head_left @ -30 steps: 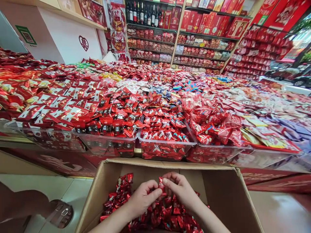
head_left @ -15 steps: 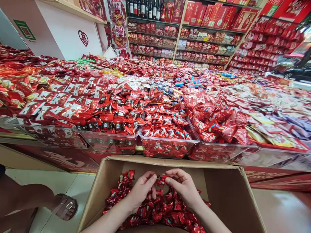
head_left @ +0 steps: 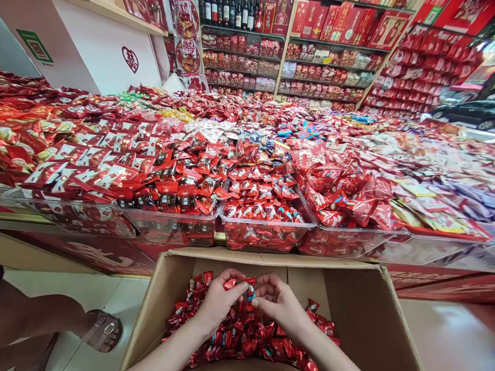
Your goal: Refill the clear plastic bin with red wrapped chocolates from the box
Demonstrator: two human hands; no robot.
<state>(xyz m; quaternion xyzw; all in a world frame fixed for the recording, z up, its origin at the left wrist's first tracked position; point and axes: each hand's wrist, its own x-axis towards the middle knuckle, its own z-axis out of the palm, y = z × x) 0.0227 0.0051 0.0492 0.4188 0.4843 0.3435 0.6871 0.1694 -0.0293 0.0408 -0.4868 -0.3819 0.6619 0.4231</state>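
Over the heap of red wrapped candies (head_left: 247, 335) in a cardboard box, both hands meet at one small red wrapped candy (head_left: 250, 289) with a blue patch on its wrapper. My left hand (head_left: 221, 304) pinches its upper end with the thumb. Another red wrapped candy (head_left: 229, 283) sits between the fingers of this hand. My right hand (head_left: 280, 304) is curled at the other side, its thumb tip against the candy's lower end. Its other fingers are bent, and their pads are partly hidden.
The open cardboard box (head_left: 363, 299) stands against the display counter. Clear plastic bins (head_left: 268, 226) heaped with wrapped sweets line the counter edge. Stocked shelves (head_left: 243, 56) rise behind. At left a person's sandalled foot (head_left: 103, 330) rests on the tiled floor.
The candy between my hands has turned from lying sideways to upright. My left fingers now show a second candy, and my right thumb has shifted down and left.
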